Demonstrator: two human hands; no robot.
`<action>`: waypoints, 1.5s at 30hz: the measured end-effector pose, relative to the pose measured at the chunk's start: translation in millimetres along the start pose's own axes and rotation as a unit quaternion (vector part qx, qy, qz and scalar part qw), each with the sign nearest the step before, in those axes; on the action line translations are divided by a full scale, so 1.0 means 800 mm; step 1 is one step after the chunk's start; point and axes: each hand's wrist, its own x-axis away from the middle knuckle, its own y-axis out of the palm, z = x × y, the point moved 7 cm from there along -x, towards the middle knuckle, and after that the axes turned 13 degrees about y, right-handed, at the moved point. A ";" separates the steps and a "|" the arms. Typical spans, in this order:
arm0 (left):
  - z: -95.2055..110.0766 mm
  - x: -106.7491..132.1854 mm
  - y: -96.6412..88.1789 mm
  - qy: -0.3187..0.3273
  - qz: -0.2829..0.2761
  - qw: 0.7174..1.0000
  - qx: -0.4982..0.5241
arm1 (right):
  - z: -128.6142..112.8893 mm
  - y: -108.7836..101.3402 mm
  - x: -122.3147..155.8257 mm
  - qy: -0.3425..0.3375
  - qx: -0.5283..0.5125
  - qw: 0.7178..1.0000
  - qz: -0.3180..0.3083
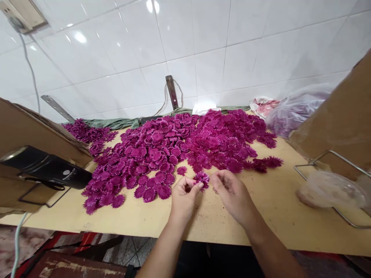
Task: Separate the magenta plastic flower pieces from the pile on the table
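Note:
My left hand [184, 193] is closed, its thumb and fingers pinching a magenta artificial flower [202, 180] low over the table's front half. Just to the right of that flower is my right hand [231, 193], its fingers curled together; what they hold, if anything, is hidden. Behind both hands spreads a big heap of magenta flower pieces with toothed petals [156, 137]. Looser, frillier pieces [223, 131] make up the heap's right part. One single flower piece [181, 170] lies just beyond my left hand.
A black bottle [49, 166] leans against a cardboard box [31, 131] at left. Another cardboard box [336, 112] stands at right, with a clear plastic container [333, 189] before it. A filled plastic bag [295, 108] and a tiled wall [208, 46] are behind.

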 end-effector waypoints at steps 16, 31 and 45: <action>-0.008 0.000 0.009 -0.073 -0.089 0.993 0.019 | 0.025 0.011 -0.004 0.033 -0.055 0.996 -0.062; 0.001 -0.067 -0.049 -0.015 0.137 0.990 -0.023 | -0.003 -0.002 0.055 -0.117 0.068 0.990 -0.032; 0.021 -0.060 -0.006 0.211 -0.019 0.930 -0.299 | 0.039 -0.033 0.011 0.036 -0.007 0.999 0.031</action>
